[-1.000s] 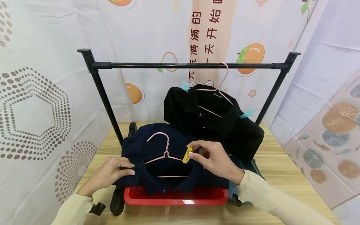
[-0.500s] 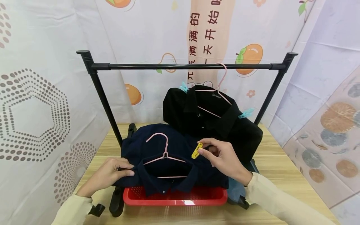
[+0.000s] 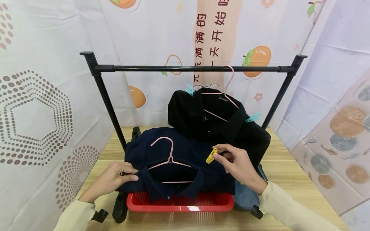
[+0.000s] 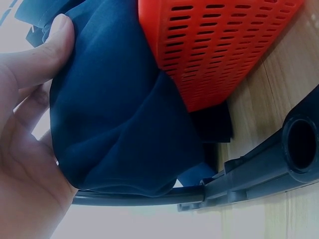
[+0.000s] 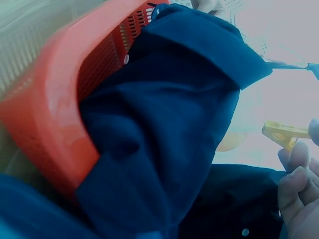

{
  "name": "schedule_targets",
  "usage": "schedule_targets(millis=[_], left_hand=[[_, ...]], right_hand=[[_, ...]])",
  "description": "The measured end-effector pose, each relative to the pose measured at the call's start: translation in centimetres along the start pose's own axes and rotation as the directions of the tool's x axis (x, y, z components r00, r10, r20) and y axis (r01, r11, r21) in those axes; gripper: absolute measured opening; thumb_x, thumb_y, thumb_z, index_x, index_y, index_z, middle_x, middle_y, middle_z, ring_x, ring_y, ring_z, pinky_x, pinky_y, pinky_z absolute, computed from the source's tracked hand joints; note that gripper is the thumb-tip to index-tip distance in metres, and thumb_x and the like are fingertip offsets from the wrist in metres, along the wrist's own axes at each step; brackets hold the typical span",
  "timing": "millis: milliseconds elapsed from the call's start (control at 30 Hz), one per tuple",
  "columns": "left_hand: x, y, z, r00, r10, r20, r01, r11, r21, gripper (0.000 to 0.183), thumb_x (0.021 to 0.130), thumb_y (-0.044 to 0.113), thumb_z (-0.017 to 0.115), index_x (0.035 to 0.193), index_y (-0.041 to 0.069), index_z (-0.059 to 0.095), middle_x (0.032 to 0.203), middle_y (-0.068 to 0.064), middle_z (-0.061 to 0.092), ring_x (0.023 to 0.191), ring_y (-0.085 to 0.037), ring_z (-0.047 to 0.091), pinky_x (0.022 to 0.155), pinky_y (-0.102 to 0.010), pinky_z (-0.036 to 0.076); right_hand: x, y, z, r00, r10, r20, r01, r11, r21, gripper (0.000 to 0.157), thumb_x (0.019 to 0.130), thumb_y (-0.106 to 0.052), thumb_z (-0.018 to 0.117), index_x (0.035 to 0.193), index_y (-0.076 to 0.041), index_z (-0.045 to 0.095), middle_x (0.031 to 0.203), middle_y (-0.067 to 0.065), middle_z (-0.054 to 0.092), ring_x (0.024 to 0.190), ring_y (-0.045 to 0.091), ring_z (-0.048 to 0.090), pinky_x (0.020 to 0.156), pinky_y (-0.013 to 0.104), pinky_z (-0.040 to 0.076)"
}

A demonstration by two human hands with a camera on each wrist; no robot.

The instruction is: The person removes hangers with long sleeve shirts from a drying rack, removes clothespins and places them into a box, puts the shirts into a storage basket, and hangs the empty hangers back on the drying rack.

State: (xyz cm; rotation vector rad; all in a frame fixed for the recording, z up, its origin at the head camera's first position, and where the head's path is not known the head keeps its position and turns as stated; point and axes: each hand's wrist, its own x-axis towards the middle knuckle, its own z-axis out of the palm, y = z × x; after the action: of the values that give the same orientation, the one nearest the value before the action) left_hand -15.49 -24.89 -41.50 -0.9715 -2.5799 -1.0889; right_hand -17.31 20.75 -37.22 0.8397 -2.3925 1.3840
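Brown Chinese characters run up the back curtain point(image 3: 162, 32) in two columns; read from the bottom, they include 元, 满满的 and, beside them, 天开始, with some characters partly covered by the bar of the black rack point(image 3: 179, 68). Orange fruits and small flowers are printed around them. Inside the collar of the black shirt point(image 3: 219, 128) is a light script label, too small to make out, and one collar tip of the navy shirt point(image 3: 188, 147) bears a tiny pale mark.

The navy cloth is smooth and falls in soft folds, draped over the red basket point(image 3: 180, 208), whose plastic sides are pierced with rows of slots. A pink hanger point(image 3: 170, 159) sits inside its collar, the curved hook lying free on the fabric. The left hand point(image 3: 117, 179) pinches the shirt's shoulder between thumb and fingers. The right hand point(image 3: 235, 163) pinches a slim yellow clothespin point(image 3: 212, 156) at one end, above the navy shirt and apart from the hanger.

Behind, the black shirt hangs from the rack by another pink hanger point(image 3: 224, 91), with a translucent turquoise clothespin on each shoulder. Everything stands on a desk point(image 3: 277, 160) with pale wood grain.
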Motion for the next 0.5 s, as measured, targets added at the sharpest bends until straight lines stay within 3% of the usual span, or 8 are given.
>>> schedule_targets(millis=[167, 500], left_hand=[[0.0, 0.0, 0.0, 1.000, 0.004, -0.002, -0.004, 1.000, -0.004, 0.014, 0.086, 0.012, 0.083, 0.099, 0.017, 0.084, 0.081, 0.018, 0.067, 0.067, -0.001, 0.056, 0.057, -0.024, 0.047], [0.0, -0.1, 0.0, 1.000, 0.014, -0.009, -0.014, 1.000, -0.005, 0.014, 0.086, 0.012, 0.083, 0.099, 0.018, 0.084, 0.080, 0.018, 0.067, 0.067, -0.001, 0.055, 0.057, -0.023, 0.047]], right_hand=[[-0.6, 1.1, -0.5, 1.000, 0.011, -0.018, -0.012, 0.999, -0.042, 0.031, 0.096, -0.002, 0.072, 0.125, -0.011, 0.068, 0.098, 0.002, 0.070, 0.047, 0.009, 0.049, 0.043, 0.027, 0.044], [-2.1, 2.7, -1.9, 0.995, 0.089, -0.040, -0.091, 0.995, -0.050, 0.025, 0.099, -0.015, 0.072, 0.123, -0.019, 0.069, 0.103, -0.001, 0.071, 0.046, 0.011, 0.051, 0.045, 0.028, 0.047]])
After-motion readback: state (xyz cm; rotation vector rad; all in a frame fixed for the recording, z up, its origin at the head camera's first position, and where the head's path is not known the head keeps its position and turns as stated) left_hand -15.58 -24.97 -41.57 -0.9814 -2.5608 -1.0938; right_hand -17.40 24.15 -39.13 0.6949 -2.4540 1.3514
